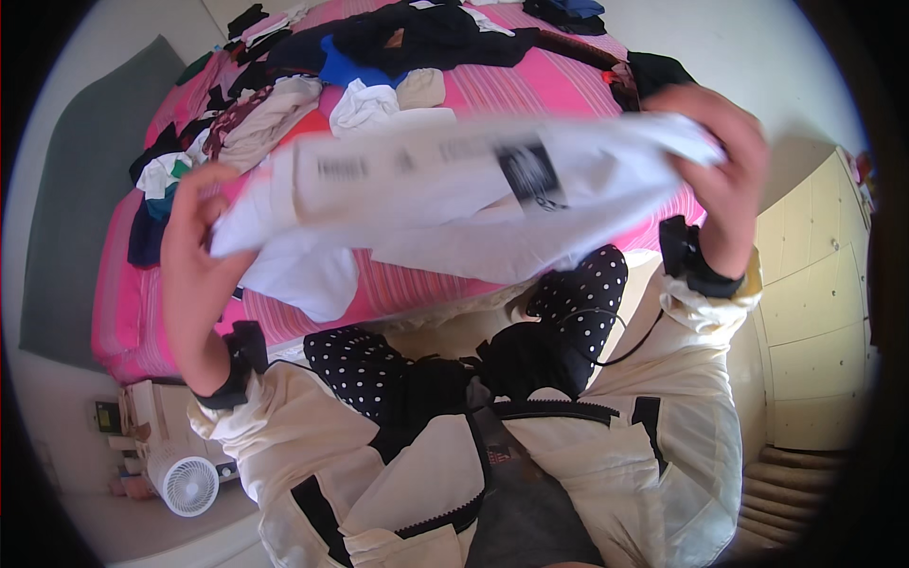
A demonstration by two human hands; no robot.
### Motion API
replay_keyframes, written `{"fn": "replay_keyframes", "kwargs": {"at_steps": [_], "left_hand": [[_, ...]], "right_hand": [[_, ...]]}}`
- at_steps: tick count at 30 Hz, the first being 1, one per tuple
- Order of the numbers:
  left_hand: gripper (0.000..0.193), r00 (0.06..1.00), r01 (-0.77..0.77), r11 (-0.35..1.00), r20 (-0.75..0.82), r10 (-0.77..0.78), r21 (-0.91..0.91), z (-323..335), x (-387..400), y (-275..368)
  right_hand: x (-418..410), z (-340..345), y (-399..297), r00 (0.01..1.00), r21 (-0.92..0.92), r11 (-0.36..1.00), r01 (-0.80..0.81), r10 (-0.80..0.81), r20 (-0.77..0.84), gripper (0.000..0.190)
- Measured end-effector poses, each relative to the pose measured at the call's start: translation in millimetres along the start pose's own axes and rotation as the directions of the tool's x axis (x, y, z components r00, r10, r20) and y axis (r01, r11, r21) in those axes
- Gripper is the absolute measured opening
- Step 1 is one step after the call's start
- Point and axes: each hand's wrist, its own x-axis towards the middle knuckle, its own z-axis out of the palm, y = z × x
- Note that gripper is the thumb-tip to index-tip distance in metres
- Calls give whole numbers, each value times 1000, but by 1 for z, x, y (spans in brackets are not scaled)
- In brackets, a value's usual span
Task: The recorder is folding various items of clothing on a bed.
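Observation:
A white printed garment (pixel 440 192), blurred by motion, is stretched sideways between my two hands above the near part of the bed. My left hand (pixel 202 227) grips its left end, and my right hand (pixel 724 149) grips the opposite end near the top right. Dark lettering and a black square print show on the cloth. Below it, another white cloth (pixel 312 280) lies on the pink striped bedspread (pixel 426 287); whether the two are joined cannot be told.
Piles of clothes (pixel 263 128) lie across the bed's left and far parts, with a dark garment (pixel 426 35) at the back. A cream drawer cabinet (pixel 817 305) stands at the right. A white fan (pixel 190 486) is at the lower left.

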Motion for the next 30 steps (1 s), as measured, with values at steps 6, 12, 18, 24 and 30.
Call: {"fn": "replay_keyframes", "kwargs": {"at_steps": [6,12,18,24,30], "left_hand": [[18,891,-361,656,-37,453,-663,-8,-21,-22],[14,967,-212,967,-171,187,-140,-6,54,-27],[28,901,-219,887,-265,343,406,51,191,-156],[52,985,-107,703,-21,171,704,119,139,-237],[49,987,-119,708,6,160,697,147,66,-279]], "right_hand": [[-33,-72,-7,939,138,933,332,-341,48,55],[8,-13,37,947,108,984,-143,167,-273,22],[50,112,196,897,-135,893,-428,438,51,26],[-46,208,244,775,-235,815,-529,577,258,51],[-137,224,229,552,-584,607,-538,778,300,63]]}}
